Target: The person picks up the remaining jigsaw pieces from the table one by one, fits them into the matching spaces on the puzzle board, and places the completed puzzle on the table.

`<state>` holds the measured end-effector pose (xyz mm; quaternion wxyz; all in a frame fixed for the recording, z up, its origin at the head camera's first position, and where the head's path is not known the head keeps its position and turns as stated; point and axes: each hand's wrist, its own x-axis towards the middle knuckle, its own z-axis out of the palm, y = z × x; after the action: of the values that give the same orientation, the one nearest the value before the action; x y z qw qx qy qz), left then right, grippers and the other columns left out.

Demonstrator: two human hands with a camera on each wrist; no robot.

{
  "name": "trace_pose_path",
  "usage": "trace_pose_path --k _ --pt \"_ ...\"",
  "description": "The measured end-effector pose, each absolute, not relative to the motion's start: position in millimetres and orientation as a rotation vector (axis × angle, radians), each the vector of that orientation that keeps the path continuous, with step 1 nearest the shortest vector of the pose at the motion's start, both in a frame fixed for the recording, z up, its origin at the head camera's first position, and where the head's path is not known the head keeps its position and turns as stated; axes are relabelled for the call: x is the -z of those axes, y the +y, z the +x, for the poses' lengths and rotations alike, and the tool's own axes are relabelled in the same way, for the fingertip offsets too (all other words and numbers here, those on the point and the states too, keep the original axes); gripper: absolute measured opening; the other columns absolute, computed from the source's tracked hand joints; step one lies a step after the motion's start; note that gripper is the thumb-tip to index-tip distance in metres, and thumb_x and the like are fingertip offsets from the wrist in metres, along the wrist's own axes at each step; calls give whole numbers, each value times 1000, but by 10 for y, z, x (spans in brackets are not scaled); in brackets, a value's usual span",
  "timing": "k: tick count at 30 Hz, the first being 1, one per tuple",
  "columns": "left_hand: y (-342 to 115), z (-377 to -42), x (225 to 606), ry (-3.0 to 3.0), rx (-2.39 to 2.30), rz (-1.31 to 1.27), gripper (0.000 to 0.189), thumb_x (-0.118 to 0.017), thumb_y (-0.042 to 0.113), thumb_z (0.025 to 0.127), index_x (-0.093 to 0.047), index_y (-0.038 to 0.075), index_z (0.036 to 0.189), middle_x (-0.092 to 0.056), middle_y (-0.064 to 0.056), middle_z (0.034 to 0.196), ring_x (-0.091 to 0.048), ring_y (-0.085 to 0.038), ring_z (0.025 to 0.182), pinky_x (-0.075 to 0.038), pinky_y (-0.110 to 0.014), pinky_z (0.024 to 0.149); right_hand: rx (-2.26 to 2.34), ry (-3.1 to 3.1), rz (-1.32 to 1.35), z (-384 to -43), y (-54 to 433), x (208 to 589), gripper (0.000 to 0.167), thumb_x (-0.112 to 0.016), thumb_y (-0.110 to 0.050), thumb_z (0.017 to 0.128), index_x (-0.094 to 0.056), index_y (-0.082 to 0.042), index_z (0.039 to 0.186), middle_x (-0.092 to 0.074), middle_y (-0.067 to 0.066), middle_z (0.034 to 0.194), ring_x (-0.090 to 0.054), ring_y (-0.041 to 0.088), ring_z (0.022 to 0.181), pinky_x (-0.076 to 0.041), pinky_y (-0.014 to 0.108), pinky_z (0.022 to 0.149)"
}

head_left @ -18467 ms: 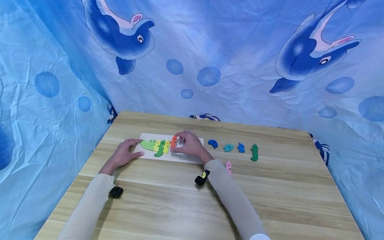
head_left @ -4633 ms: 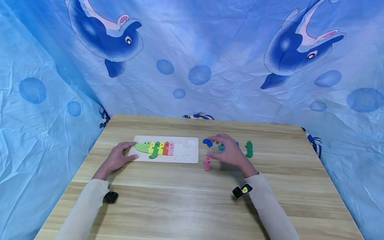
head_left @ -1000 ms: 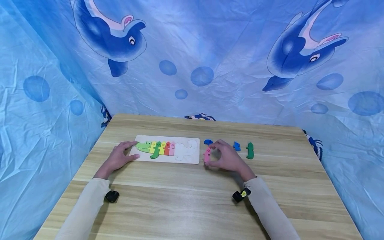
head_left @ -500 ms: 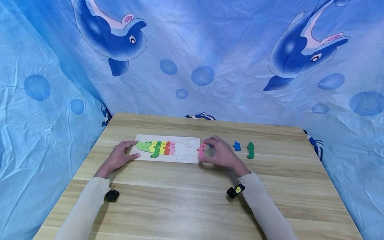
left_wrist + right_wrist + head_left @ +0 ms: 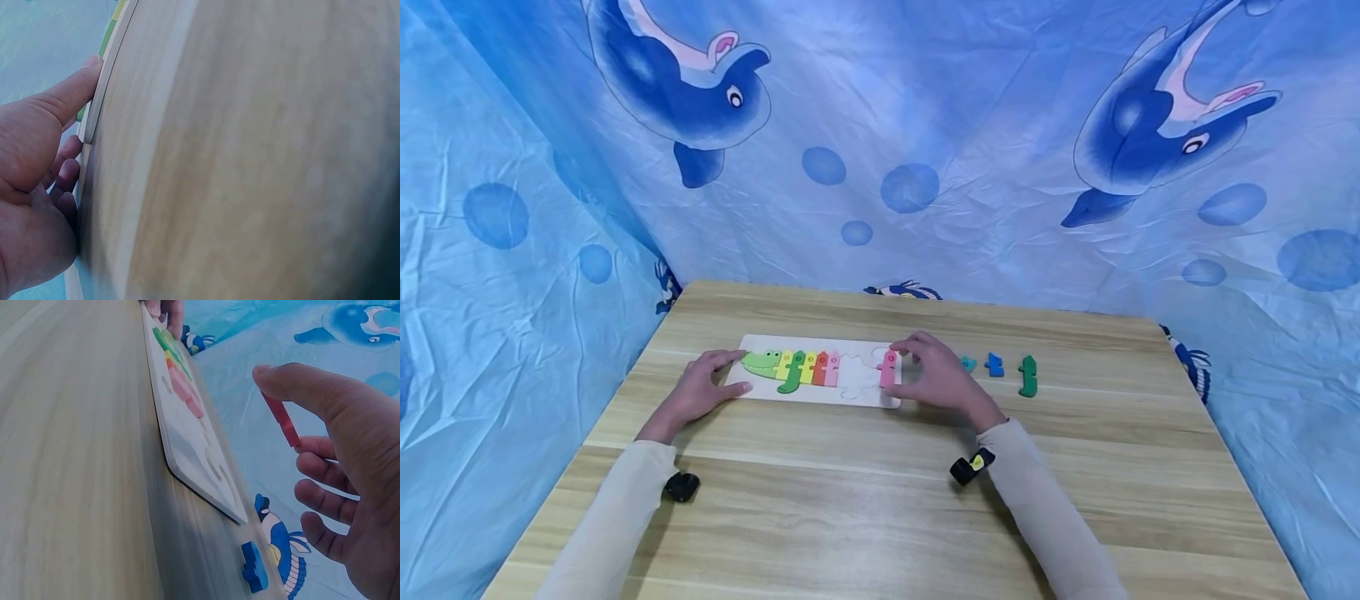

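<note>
The right hand (image 5: 942,373) is pinching a pink piece (image 5: 888,367) over the board (image 5: 861,375) near three o'clock, exact height unclear, while the left hand (image 5: 698,392), thumb and fingers apart, is pressing its nine o'clock end, presumably for steadiness.

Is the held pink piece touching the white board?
Apart. The right wrist view shows blue backdrop between the held pink piece and the white board.

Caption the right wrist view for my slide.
The right hand pinches a pink puzzle piece clear of the pale board; a blue piece lies on the table nearby.
</note>
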<state>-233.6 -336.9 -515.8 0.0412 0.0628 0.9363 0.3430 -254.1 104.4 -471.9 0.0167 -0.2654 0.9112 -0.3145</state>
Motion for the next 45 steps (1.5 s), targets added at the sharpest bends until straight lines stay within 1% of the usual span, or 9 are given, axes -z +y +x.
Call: trace_pose_path --k 4,9,15,17,22,25,30,38,45 --pt "-3371 -2339 5159 2867 -1052 192 72 -78 35 92 -48 7 152 -37 -30 155 -29 -52 141 -23 -68 112 987 2830 -838 -2575 977 4721 71 -88 -50 77 -66 -16 135 -63 6 120 -60 26 103 -53 40 85" --pt "-3375 -2333 5167 2864 -1054 180 72 -78 36 92 -48 8 152 -37 -30 155 -29 -52 141 -24 -68 111 1001 2838 -835 -2615 900 4720 69 -88 -49 76 -67 -16 133 -61 0 115 -60 24 102 -53 38 84" --pt "-3375 -2329 5176 2869 -1055 184 73 -78 35 92 -48 8 152 -37 -30 154 -30 -52 140 -26 -68 110 1011 2833 -842 -2688 802 4736 68 -89 -47 76 -68 -17 133 -61 1 115 -60 20 99 -53 34 81" --pt "-3377 -2328 5177 2870 -1053 182 73 -77 36 92 -47 8 153 -37 -30 154 -30 -52 140 -26 -68 110 1014 2826 -843 -2707 763 4736 68 -89 -48 75 -68 -18 132 -61 1 116 -60 20 99 -53 34 82" --pt "-3369 -2324 5174 2859 -1054 167 73 -77 36 93 -47 9 153 -35 -30 155 -29 -53 139 -26 -69 110 1020 2796 -822 -2725 682 4744 69 -90 -47 75 -67 -18 134 -59 0 118 -59 20 104 -53 37 89" --pt "-3365 -2324 5170 2853 -1056 161 73 -77 35 93 -46 9 154 -34 -30 156 -28 -53 139 -26 -69 110 1033 2772 -801 -2732 645 4759 70 -90 -47 75 -67 -19 135 -59 0 120 -58 21 106 -53 37 90" --pt "-3369 -2324 5169 2850 -1061 156 72 -77 35 93 -47 10 153 -34 -30 156 -28 -53 140 -25 -69 111 1041 2742 -808 -2766 588 4775 72 -89 -46 76 -65 -17 137 -58 1 120 -58 23 105 -53 37 88" --pt "-3362 -2338 5159 2848 -1055 145 73 -77 35 92 -47 9 153 -33 -30 156 -27 -54 140 -24 -70 111 972 2759 -865 -2854 530 4858 72 -87 -49 78 -64 -17 139 -59 0 119 -57 16 102 -52 34 87" --pt "-3360 -2334 5163 2841 -1046 133 74 -77 37 92 -46 10 154 -33 -30 157 -26 -54 141 -23 -70 112 1014 2730 -880 -2876 481 4891 74 -87 -50 78 -64 -14 139 -60 1 120 -56 16 100 -52 34 87"
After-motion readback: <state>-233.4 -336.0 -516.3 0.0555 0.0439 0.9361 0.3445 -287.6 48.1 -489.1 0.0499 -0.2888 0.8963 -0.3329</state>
